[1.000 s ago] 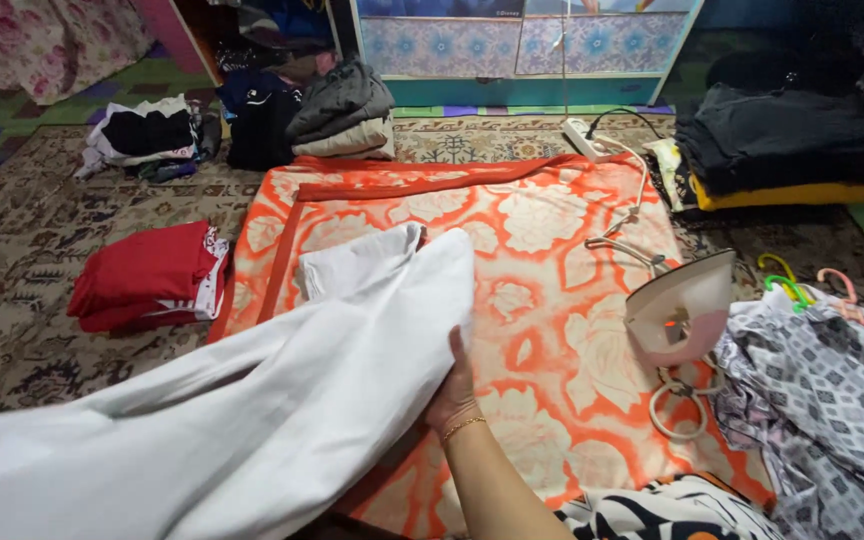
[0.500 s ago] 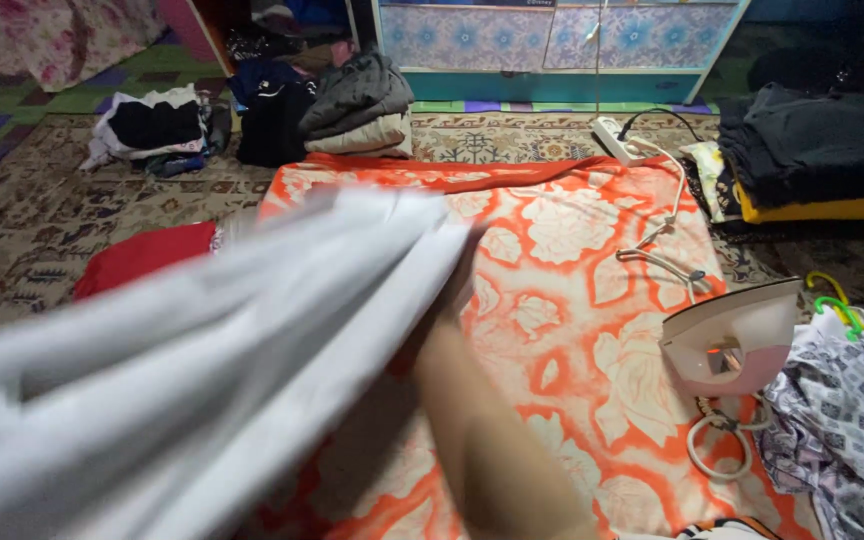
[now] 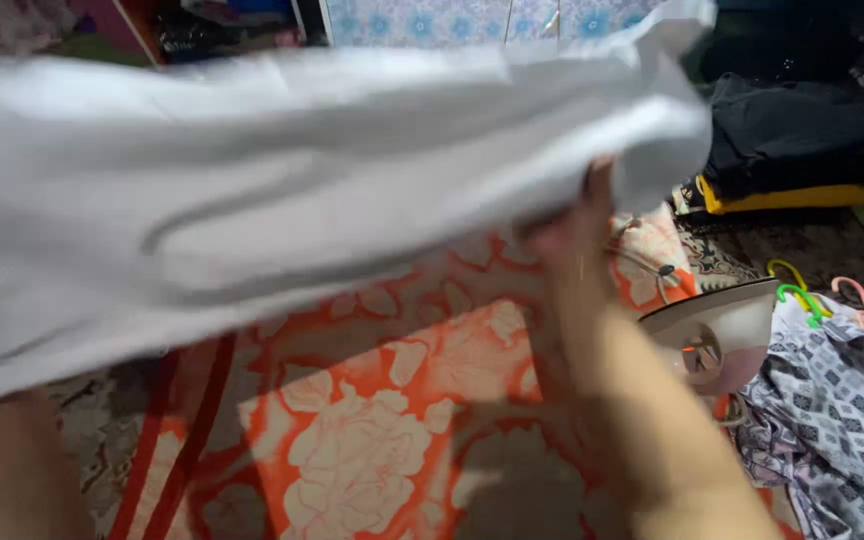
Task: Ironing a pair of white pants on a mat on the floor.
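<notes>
White cotton-like cloth (image 3: 282, 190), a large plain garment or sheet, is pinched at its right-hand edge by the right hand (image 3: 577, 225), whose fingers are closed over a fold of the fabric. The hand is blurred, so the exact grip is hard to read. The cloth is held up in the air and stretches leftward across most of the view, hiding nearly everything behind it.

The left forearm (image 3: 12, 470) shows at the bottom left corner, below the cloth. The left hand itself is covered by the fabric, so whether it is open or closed cannot be told.

Beneath the cloth lies an orange blanket with a cream flower pattern (image 3: 372, 430), spread on the floor. Just right of the right forearm, at the blanket's edge, a pink and cream electric iron (image 3: 717, 330) stands on its heel. Right of the iron is a grey and white patterned fabric (image 3: 837, 400), with coloured plastic hangers (image 3: 802, 290) lying on its upper edge. Beyond the iron, further right of the cloth, a stack of dark folded clothes (image 3: 802, 135) rests on a yellow folded piece (image 3: 792, 197).
</notes>
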